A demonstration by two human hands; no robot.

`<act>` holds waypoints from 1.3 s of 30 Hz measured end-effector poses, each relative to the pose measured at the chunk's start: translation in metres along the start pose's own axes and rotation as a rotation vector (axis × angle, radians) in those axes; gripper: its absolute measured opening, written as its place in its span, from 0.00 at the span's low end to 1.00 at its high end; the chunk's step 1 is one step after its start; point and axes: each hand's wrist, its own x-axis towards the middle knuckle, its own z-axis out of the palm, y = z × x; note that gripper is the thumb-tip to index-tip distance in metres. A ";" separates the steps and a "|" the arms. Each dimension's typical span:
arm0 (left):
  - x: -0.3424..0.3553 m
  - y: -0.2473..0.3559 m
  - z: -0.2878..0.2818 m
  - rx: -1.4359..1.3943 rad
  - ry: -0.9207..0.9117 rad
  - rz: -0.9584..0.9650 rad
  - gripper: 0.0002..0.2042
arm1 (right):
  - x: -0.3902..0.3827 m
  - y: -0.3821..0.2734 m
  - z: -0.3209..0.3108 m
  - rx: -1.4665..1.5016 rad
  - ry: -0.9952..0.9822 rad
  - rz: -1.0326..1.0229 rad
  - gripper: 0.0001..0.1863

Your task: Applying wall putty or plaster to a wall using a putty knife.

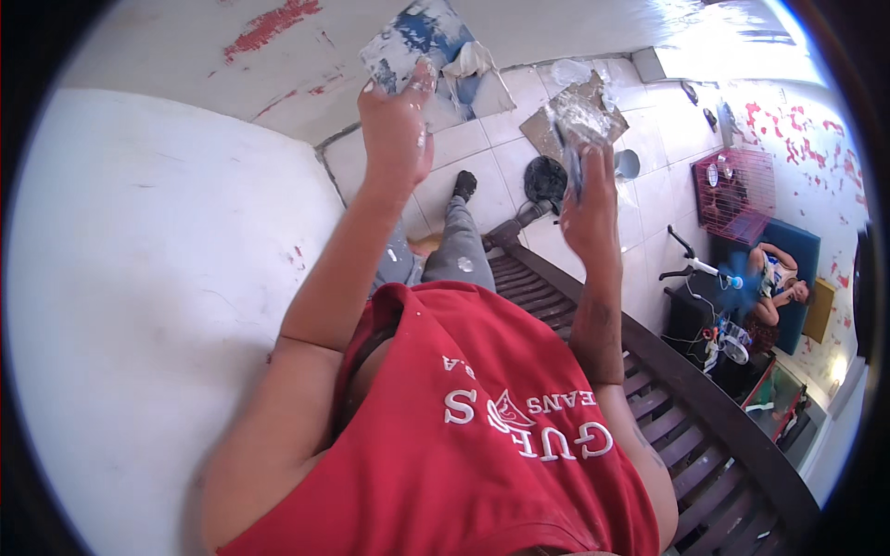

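My left hand (394,139) grips a flat blue board (443,32) smeared with white putty, its thumb lying over the near edge. A thick lump of putty (471,61) sits on the board's right side. In my right hand (593,213) is a flat-bladed scraper (571,162), partly blurred, held upright and apart from the board. White smears mark the fingers of my left hand. Beyond the board rises a pale wall (343,56) with red patches.
On the tiled floor lie a cardboard sheet (536,130) with white powder, a black bag-like thing (545,181) and a grey cup (627,165). A dark slatted bench (681,440) runs beside me. At right are a pink wire cage (742,190) and a person (777,278) on a blue seat.
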 end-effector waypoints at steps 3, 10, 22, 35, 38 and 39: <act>0.006 0.016 0.002 -0.780 0.310 -0.458 0.10 | 0.003 -0.046 0.012 -0.022 0.034 0.047 0.27; -0.002 0.043 0.002 -1.133 0.494 -0.559 0.08 | 0.011 -0.072 0.026 0.112 0.020 0.042 0.30; 0.000 0.048 0.018 -1.073 0.708 -0.280 0.08 | 0.019 -0.069 0.030 0.124 0.064 -0.013 0.28; -0.001 0.048 0.008 -0.997 0.571 -0.240 0.12 | 0.039 -0.055 0.027 0.055 0.175 -0.027 0.25; -0.003 0.046 0.003 -0.996 0.528 -0.388 0.14 | 0.047 -0.046 0.021 -0.022 0.215 0.028 0.25; -0.004 0.046 0.002 -0.946 0.511 -0.345 0.14 | 0.050 -0.042 0.016 -0.012 0.247 0.045 0.26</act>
